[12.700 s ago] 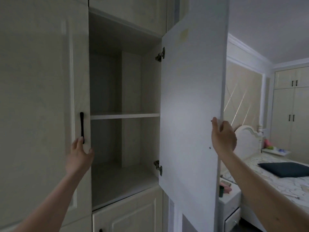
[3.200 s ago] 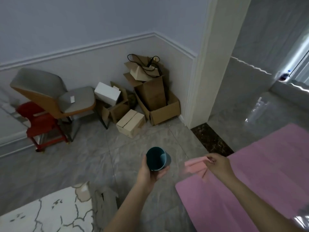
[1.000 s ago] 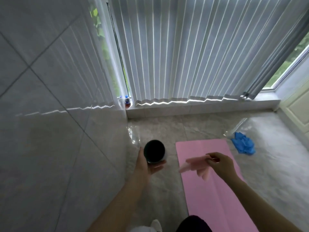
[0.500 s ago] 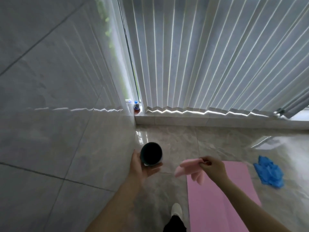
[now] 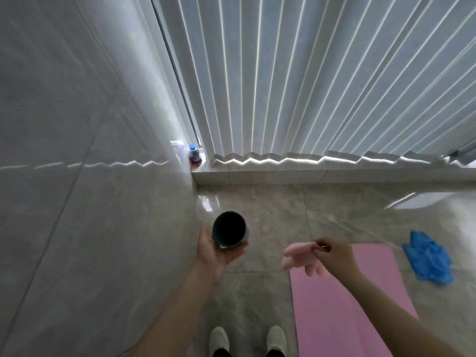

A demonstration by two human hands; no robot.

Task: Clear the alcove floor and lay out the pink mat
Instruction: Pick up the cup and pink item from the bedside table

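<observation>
The pink mat point(image 5: 345, 307) lies flat on the grey tiled alcove floor point(image 5: 260, 222) at the lower right, its far end short of the window ledge. My left hand point(image 5: 219, 251) holds a dark teal cup point(image 5: 229, 229) upright from below, left of the mat. My right hand point(image 5: 334, 256) pinches a small pink cloth point(image 5: 298, 256) that dangles over the mat's near-left corner. A crumpled blue cloth point(image 5: 427, 257) sits on the floor just right of the mat.
A tiled wall point(image 5: 90, 202) rises close on the left. Vertical blinds point(image 5: 309, 86) cover the window above a low stone ledge point(image 5: 334, 173). A small bottle with a blue cap point(image 5: 194, 153) stands in the ledge's left corner. My two white shoes point(image 5: 247, 340) stand on the tiles.
The view has moved closer to the window corner and tilted down, bringing both shoes into sight. Both hands keep their hold on the cup and the pink cloth.
</observation>
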